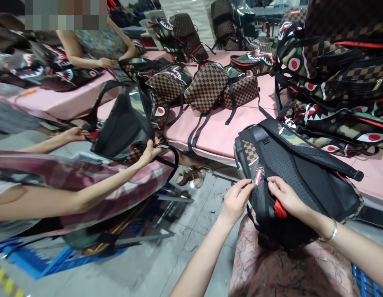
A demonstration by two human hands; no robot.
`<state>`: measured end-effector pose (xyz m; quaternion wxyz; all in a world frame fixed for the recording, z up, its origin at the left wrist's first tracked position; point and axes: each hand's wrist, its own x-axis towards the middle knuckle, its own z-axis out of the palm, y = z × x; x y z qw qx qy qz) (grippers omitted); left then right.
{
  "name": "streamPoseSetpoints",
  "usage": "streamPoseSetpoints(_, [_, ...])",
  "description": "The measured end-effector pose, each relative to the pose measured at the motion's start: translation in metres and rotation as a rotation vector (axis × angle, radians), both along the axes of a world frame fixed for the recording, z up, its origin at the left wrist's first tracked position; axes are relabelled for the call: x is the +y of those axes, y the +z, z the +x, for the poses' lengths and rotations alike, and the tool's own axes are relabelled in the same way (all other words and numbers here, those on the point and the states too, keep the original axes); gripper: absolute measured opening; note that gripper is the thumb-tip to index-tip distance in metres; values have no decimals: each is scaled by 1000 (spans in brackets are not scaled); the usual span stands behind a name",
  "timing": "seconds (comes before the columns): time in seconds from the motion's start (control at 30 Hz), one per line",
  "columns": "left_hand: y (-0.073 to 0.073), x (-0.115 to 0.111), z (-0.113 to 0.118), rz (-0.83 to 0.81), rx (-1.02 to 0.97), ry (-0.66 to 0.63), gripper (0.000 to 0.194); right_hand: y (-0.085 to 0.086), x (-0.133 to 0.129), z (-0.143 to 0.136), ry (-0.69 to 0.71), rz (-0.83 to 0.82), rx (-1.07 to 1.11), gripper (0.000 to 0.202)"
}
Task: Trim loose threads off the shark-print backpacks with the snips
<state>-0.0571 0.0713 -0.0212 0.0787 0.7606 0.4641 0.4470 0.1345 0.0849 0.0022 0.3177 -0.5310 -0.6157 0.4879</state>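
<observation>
Backpack: a black padded backpack with brown-checked and camouflage panels (284, 161), back panel up, sloping from the lap in pink patterned cloth (250, 255) to the pink-topped bench (206, 132) beyond it.
Tag: a small red-and-white tag under clear film (258, 176), on the backpack's near left side.
Left hand: the left hand (237, 198) has thumb and forefinger pressed together at the backpack's edge, beside the tag; whether they catch film or fabric, I cannot tell.
Right hand: the right hand (285, 196) pinches black material on the backpack, just right of the tag.
Red cloth: a crumpled bright-red piece (279, 209) shows on the backpack below the right hand.
Handling: best to brace the backpack on the lap, work with fingertips close together, keep the film uncreased and the red piece clear.
</observation>
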Motion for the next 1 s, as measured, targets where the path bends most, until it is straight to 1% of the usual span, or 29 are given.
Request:
streamPoseSetpoints(0.03, [0, -1, 0, 5, -17, 10, 23, 3, -2, 5, -14, 62, -87, 30])
streamPoseSetpoints(0.1, [0, -3, 1, 11, -66, 51, 22, 9, -6, 14, 2, 213, -251, 25])
streamPoseSetpoints(0.23, [2, -4, 6, 57, -159, 103, 22, 16, -11, 27, 137, 571, -494, 23])
streamPoseSetpoints(0.27, [2, -4, 7, 59, -173, 109, 21, 16, -12, 28, 173, 630, -530, 23])
streamPoseSetpoints(0.33, [4, -4, 8, 46, -184, 122, 19, 15, -13, 27, 222, 698, -576, 24])
streamPoseSetpoints(0.47, [6, -4, 8, 19, -158, 125, 17, 14, -9, 18, 221, 744, -635, 26])
streamPoseSetpoints(0.63, [6, -3, 7, 44, -129, 90, 19, 19, 3, 9, 264, 759, -675, 27])
streamPoseSetpoints(0.8, [6, -4, 8, 0, -170, 111, 16, 18, 9, 7, 296, 779, -680, 27])
streamPoseSetpoints(0.9, [7, -6, 14, -95, -313, 146, 11, 14, 8, 8, 289, 771, -627, 27])
streamPoseSetpoints(0.93, [7, -7, 16, -153, -417, 168, 8, 14, 7, 8, 280, 754, -579, 26])
streamPoseSetpoints(0.97, [8, -7, 18, -229, -565, 191, 8, 14, 6, 9, 264, 724, -514, 24])
streamPoseSetpoints(1.0, [9, -7, 20, -323, -750, 209, 13, 14, 4, 9, 240, 675, -439, 22])
